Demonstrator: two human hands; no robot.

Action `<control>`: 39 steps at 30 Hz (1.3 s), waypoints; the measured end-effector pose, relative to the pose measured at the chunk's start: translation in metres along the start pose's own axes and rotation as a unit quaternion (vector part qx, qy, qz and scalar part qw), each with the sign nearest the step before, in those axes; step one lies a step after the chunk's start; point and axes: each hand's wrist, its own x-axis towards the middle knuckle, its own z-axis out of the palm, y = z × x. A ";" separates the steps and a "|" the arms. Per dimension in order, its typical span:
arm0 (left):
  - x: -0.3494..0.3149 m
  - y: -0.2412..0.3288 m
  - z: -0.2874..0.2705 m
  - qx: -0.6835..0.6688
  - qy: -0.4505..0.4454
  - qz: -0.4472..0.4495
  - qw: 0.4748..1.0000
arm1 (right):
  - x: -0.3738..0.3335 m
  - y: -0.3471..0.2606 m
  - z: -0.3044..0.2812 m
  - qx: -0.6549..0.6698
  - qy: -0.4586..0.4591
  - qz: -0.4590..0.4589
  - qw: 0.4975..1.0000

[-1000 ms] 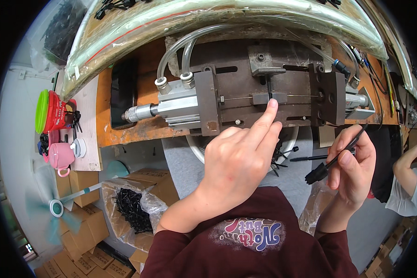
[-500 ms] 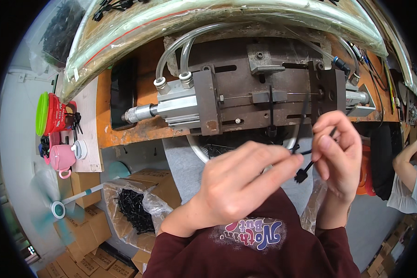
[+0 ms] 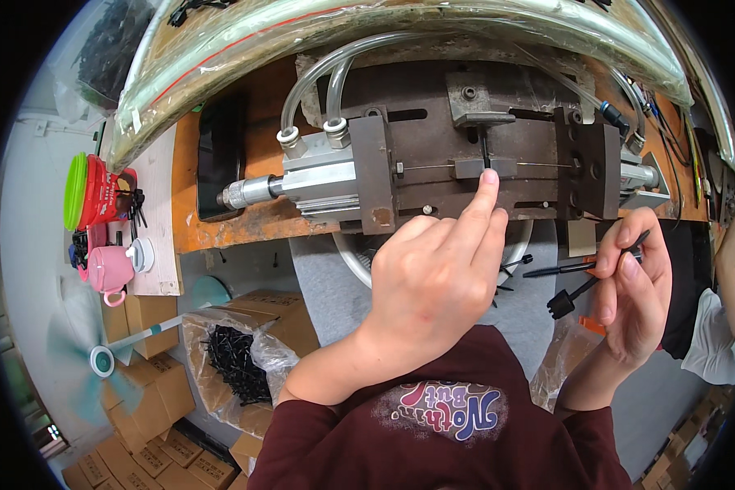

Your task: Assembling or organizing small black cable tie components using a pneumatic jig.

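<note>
My left hand (image 3: pixel 437 273) reaches up to the metal fixture (image 3: pixel 433 192), index finger extended onto a thin black plastic pin (image 3: pixel 486 149). The pin lies across the small centre block, its upper end at the grey stop bracket (image 3: pixel 483 119); its lower end is hidden under my fingers. My left thumb is out of sight, but the hand appears to grip that lower end. In front of the fixture's right end, my right hand (image 3: pixel 637 286) pinches black plastic pins (image 3: pixel 584 287). One points left; another slants down to a notched head.
Cylinders (image 3: pixel 322 184) with clear air hoses (image 3: pixel 302 82) flank the fixture. A dark phone-like slab (image 3: pixel 219 159) lies at left. Loose black pins (image 3: pixel 518 263) rest on my lap. Left are a pink cup (image 3: pixel 110 276), spinning fan (image 3: pixel 102 361) and box of pins (image 3: pixel 241 363). Another person's arm (image 3: pixel 728 269) shows right.
My left hand has moved up from near my right hand to the fixture. The pin there has slid up toward the stop bracket. My right hand has shifted right and down with its pins.
</note>
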 end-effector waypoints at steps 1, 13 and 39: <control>0.000 0.000 0.000 -0.002 -0.002 -0.004 1.000 | 0.000 0.001 -0.002 0.019 0.003 0.000 1.000; -0.012 0.013 -0.028 -0.155 0.035 0.125 0.979 | 0.012 0.018 0.021 0.095 -0.036 0.097 0.990; -0.002 0.001 0.005 0.024 0.006 -0.010 1.000 | -0.008 0.009 0.002 -0.256 0.066 -0.214 0.940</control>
